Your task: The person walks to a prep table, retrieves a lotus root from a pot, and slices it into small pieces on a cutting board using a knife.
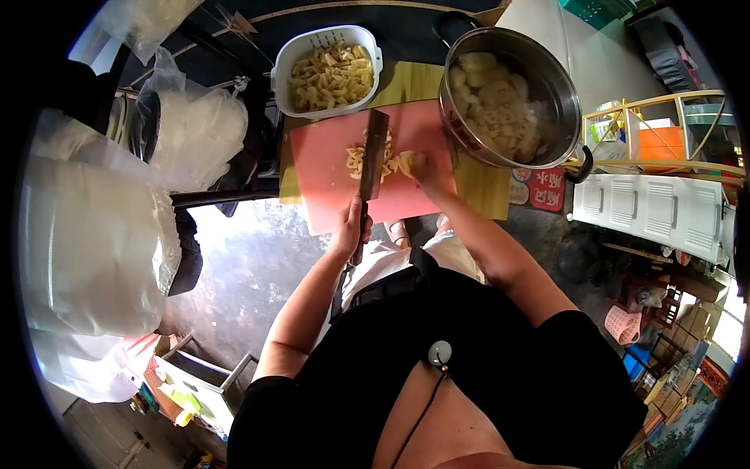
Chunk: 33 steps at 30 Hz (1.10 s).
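My left hand (349, 228) is closed round the dark handle of a large knife (374, 152). The blade points away from me over the pink cutting board (324, 160), with pale cut pieces (355, 162) on both sides of it. To the right of the blade, my right hand (423, 166) has its fingers on a pale yellowish piece of food (407, 163); the fingertips are partly hidden. Behind the board on the left is a white basket (279, 76) full of cut pieces (332, 76). A metal pot (569, 109) at the right holds pale food (500, 102) in liquid.
The board lies on a wooden board (492, 187). Clear plastic bags (98, 227) fill the left side. A white drawer unit (652, 213) and a rack with an orange box (661, 145) stand at the right. A pink basket (623, 324) is lower right.
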Motion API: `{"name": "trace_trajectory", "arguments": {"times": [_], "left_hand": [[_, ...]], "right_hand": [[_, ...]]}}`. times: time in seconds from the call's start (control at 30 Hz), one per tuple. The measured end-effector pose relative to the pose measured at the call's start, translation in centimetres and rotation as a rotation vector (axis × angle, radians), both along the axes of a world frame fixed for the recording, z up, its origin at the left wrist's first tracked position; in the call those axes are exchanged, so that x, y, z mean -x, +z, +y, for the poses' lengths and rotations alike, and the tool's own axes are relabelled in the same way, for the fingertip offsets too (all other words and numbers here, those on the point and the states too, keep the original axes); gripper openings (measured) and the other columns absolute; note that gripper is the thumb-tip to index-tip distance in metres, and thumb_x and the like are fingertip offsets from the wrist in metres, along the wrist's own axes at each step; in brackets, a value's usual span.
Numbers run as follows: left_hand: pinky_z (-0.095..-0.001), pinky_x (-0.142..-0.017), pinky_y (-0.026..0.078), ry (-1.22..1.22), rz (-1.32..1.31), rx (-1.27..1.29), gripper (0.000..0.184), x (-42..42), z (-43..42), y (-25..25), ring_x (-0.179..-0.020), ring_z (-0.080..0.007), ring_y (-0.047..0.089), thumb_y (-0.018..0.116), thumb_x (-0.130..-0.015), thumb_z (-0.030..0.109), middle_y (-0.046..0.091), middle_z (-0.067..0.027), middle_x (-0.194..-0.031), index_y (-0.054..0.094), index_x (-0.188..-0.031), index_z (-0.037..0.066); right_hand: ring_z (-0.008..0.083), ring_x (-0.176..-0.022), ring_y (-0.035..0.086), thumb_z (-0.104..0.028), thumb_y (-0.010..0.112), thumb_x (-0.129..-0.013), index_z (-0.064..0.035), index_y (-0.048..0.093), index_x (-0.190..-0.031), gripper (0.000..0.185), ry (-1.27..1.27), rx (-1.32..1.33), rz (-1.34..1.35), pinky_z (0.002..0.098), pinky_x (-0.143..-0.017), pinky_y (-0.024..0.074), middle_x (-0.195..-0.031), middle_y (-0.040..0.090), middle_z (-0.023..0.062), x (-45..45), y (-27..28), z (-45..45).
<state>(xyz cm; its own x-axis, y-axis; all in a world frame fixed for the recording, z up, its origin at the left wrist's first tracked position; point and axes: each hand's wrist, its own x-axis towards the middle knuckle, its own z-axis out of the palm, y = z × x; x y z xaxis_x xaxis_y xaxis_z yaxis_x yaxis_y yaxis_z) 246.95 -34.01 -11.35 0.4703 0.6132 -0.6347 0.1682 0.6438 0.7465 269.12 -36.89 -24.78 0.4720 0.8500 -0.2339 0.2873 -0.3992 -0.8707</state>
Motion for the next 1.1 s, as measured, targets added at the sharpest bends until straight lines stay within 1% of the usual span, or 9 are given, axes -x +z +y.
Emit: {"name": "trace_trajectory", "arguments": {"times": [0.07,0.33,0.47,0.53,0.6,0.73,0.83,0.93,1.1], "left_hand": [[-0.0245,-0.038,0.034,-0.142,0.100,-0.044,0.038,0.0,0.2,-0.2,-0.041,-0.0096,0.039,0.033,-0.096,0.042,0.042,-0.0010,-0.056,0.045,-0.087,0.007],[-0.0237,-0.037,0.033,-0.137,0.173,-0.011,0.038,1.3,-0.2,-3.9,-0.040,-0.0084,0.037,0.035,-0.095,0.045,0.039,0.0000,-0.055,0.046,-0.093,0.009],[-0.0288,-0.046,0.041,-0.306,0.343,-0.328,0.038,1.7,0.0,-0.5,-0.046,-0.0122,0.047,0.039,-0.095,0.034,0.048,-0.0040,-0.058,0.049,-0.124,0.010],[-0.0309,-0.052,0.043,-0.334,0.329,-0.478,0.038,1.3,-0.3,0.1,-0.050,-0.0138,0.050,0.040,-0.095,0.031,0.050,-0.0064,-0.060,0.049,-0.126,0.011],[-0.0325,-0.057,0.045,-0.309,0.290,-0.507,0.037,0.6,-0.8,0.2,-0.054,-0.0148,0.053,0.040,-0.094,0.029,0.051,-0.0080,-0.062,0.050,-0.125,0.010],[-0.0414,-0.079,0.046,-0.486,0.539,-0.580,0.038,-1.0,-0.9,-1.2,-0.089,-0.0389,0.059,0.039,-0.094,0.034,0.062,-0.0208,-0.099,0.050,-0.125,0.014],[-0.0382,-0.065,0.049,-0.489,0.532,-0.651,0.041,-0.9,-1.1,-2.4,-0.070,-0.0316,0.062,0.038,-0.095,0.037,0.063,-0.0189,-0.084,0.050,-0.124,0.012],[-0.0265,-0.039,0.035,-0.314,0.267,-0.230,0.039,-0.5,-0.8,-2.6,-0.042,-0.0109,0.041,0.032,-0.097,0.038,0.041,-0.0004,-0.052,0.052,-0.112,0.009],[-0.0236,-0.037,0.034,-0.145,0.016,0.174,0.038,0.2,0.3,-1.9,-0.041,-0.0081,0.037,0.034,-0.095,0.045,0.042,-0.0008,-0.058,0.043,-0.087,0.009]], "right_hand": [[0.0168,-0.065,0.059,-0.015,0.058,-0.083,-0.0008,0.041,-0.122,0.046,-0.140,0.061,0.265,0.0258,-0.049,0.0492,-0.099,0.055,0.0122,-0.7,6.6,-0.4],[0.0206,-0.070,0.062,-0.022,0.058,-0.083,0.0029,0.045,-0.115,0.043,0.079,0.002,-0.162,0.0281,-0.053,0.0537,-0.105,0.053,0.0153,-1.8,-1.1,-1.8],[0.0217,-0.072,0.063,-0.020,0.059,-0.083,0.0036,0.046,-0.114,0.041,-0.011,0.060,0.011,0.0292,-0.053,0.0546,-0.108,0.053,0.0178,-0.2,-0.8,-0.7],[0.0324,-0.095,0.053,-0.024,0.057,-0.080,0.0005,0.049,-0.113,0.041,0.063,-0.133,-0.011,0.0391,-0.076,0.0459,-0.110,0.053,0.0223,-0.2,-2.0,-1.1],[0.0323,-0.095,0.053,-0.024,0.058,-0.080,0.0013,0.050,-0.111,0.041,0.049,-0.119,0.006,0.0390,-0.076,0.0453,-0.109,0.054,0.0225,-0.3,-2.8,-1.1],[0.0202,-0.071,0.063,-0.019,0.061,-0.082,0.0056,0.047,-0.111,0.040,-0.025,0.047,-0.071,0.0287,-0.052,0.0525,-0.102,0.057,0.0180,0.0,-2.2,-0.5],[0.0181,-0.072,0.063,-0.019,0.059,-0.083,0.0042,0.048,-0.112,0.038,-0.051,0.078,-0.110,0.0282,-0.052,0.0517,-0.101,0.059,0.0160,0.1,-1.7,-0.4],[0.0154,-0.073,0.062,-0.018,0.055,-0.086,0.0015,0.050,-0.114,0.035,-0.075,0.091,0.027,0.0269,-0.054,0.0508,-0.099,0.061,0.0121,-0.4,-1.8,0.1],[0.0109,-0.073,0.061,-0.016,0.048,-0.090,-0.0025,0.052,-0.116,0.030,0.029,0.080,0.449,0.0239,-0.058,0.0500,-0.097,0.062,0.0063,-1.5,2.1,0.1]]}}
